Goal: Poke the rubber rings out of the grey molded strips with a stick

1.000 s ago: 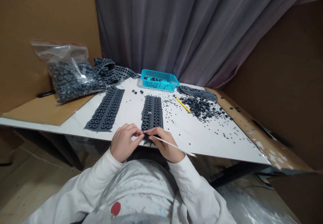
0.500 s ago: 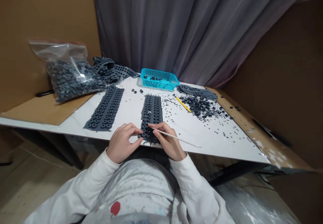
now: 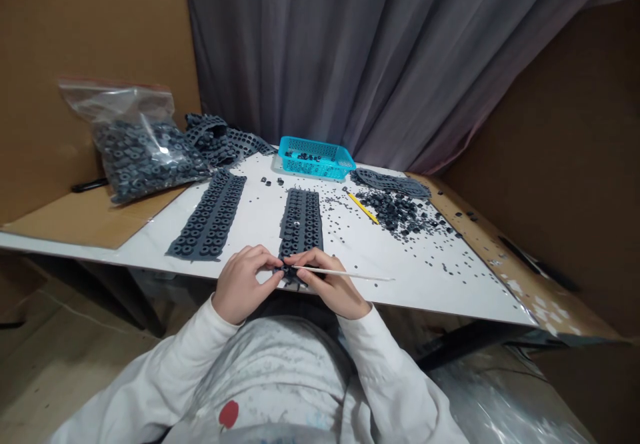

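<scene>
A dark rubber sheet of moulded rings [image 3: 301, 222] lies lengthwise on the white table [image 3: 350, 257], its near end at the table's front edge. My left hand [image 3: 243, 283] pinches that near end, fingers curled. My right hand [image 3: 331, 285] is closed on a thin white stick [image 3: 350, 275] that points right, and its fingertips also touch the sheet's near end. Both hands meet at the sheet's edge.
A second ring sheet [image 3: 207, 217] lies to the left. A clear bag of rings [image 3: 137, 151] rests on cardboard at far left. A teal basket [image 3: 315, 157], a yellow stick [image 3: 363, 208], a pile of loose rings [image 3: 397, 212] and scattered bits lie behind and right.
My right hand moved back toward the table edge and closer to my left hand. The white stick swung flatter, pointing right. The sheet's near end is bunched between my fingers again.
</scene>
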`<state>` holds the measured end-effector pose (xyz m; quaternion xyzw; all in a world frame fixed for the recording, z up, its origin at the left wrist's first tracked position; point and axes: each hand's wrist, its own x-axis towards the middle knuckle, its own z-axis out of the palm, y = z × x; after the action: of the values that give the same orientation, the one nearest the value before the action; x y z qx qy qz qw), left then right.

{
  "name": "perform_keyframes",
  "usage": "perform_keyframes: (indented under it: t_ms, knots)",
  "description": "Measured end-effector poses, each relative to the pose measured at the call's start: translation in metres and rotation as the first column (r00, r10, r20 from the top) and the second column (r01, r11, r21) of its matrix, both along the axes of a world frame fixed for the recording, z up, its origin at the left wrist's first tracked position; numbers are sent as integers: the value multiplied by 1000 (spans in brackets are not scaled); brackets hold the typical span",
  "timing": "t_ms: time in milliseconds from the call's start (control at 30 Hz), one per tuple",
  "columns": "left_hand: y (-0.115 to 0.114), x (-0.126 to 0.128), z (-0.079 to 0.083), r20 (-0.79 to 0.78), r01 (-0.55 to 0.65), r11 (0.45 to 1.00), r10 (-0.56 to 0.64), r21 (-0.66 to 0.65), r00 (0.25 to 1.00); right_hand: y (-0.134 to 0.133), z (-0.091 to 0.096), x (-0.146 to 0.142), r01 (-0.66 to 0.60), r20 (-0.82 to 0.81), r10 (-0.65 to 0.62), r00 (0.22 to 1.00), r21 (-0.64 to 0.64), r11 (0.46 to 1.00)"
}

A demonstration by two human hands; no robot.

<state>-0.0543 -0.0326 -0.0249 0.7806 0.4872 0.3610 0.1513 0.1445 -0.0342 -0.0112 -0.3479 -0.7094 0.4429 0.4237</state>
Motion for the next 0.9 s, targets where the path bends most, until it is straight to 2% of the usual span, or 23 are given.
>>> perform_keyframes:
  t_ms: [333,733,900]
  knots:
    - [2,2,-1,16,-21,998,22,-53,1000,0,0,-2,4,46,-6,999,35,999]
    - [3,3,3,0,-16,998,16,-56,1000,-1,-5,-1,-1,208,-61,976,286,958]
    - [3,3,2,2,-13,999,13,-50,1000,-1,-5,-1,-13,220,-59,974,311,950]
